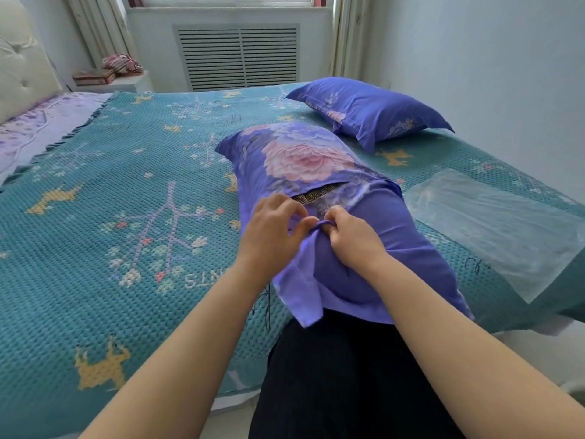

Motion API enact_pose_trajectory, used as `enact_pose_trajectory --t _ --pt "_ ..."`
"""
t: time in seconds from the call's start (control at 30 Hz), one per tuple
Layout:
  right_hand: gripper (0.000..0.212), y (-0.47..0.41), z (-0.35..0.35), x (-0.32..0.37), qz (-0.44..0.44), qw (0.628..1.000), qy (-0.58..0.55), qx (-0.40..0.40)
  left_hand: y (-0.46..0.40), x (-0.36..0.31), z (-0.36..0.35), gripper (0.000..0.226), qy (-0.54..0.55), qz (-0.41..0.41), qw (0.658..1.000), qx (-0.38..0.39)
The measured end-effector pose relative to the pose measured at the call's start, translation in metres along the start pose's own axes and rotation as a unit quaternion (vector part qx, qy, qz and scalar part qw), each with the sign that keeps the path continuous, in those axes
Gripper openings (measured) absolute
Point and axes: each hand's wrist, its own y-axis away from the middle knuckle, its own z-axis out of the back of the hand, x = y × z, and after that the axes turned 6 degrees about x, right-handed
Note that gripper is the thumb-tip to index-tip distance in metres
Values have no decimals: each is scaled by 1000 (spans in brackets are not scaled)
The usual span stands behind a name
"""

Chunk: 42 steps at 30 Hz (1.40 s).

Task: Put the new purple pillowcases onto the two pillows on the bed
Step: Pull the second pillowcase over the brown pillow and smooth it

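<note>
A pillow in a purple pillowcase with a large pink flower (304,160) lies lengthwise on the bed in front of me, its near end against my legs. A slit in the case shows a strip of dark patterned pillow (319,194) inside. My left hand (272,226) and my right hand (351,236) meet just below that slit, both pinching a fold of the purple fabric between them. A second pillow in a purple floral case (373,110) lies flat further back on the right.
The bed carries a teal woven cover with deer and tree patterns (110,201). A clear plastic bag (493,223) lies at the right edge. A padded headboard (22,64) stands far left; a bedside stand with books (107,79) sits under the window.
</note>
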Motion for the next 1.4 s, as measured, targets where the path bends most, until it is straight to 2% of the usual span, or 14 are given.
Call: enact_pose_trajectory --t 0.07,0.13,0.3,0.47,0.6,0.73,0.87,0.93,1.03,1.13,1.2,1.27,1.33,1.4 --pt "16 -3 -2 -3 10 1000 -8 8 20 -17 -4 43 -79 -53 995 35" --pt "14 -8 0 -6 8 999 -43 15 41 -26 -13 51 -129 -47 988 64" --pt "29 -15 17 -2 -30 985 -149 79 70 -21 -29 77 -123 -44 991 35" --pt "16 -13 22 4 18 985 -119 123 71 4 -40 106 -110 -8 972 206" --pt "25 -31 19 16 109 991 -51 65 54 9 -42 65 -176 -62 968 168" --pt "47 -49 3 18 74 986 91 122 44 16 -40 34 -195 -49 962 182" --pt "36 -60 -3 26 35 977 150 144 48 21 -22 21 -199 -59 951 231" --pt "26 -65 1 27 11 983 144 109 64 25 -12 23 -194 -81 953 219" --pt "20 -81 19 23 -27 998 58 -25 98 37 -4 20 -190 -103 962 166" --pt "25 -88 30 35 -26 997 -43 -59 113 44 -5 23 -179 -106 971 116" --pt "32 -84 32 50 -1 999 -54 5 112 48 -6 31 -179 -111 972 99" --pt "46 -73 32 65 -7 987 23 160 113 52 -7 35 -189 -114 971 94" --pt "45 -65 38 74 -16 952 113 283 116 58 -9 36 -190 -116 971 82" --pt "33 -68 43 77 6 966 153 210 117 57 -6 28 -176 -114 976 59"
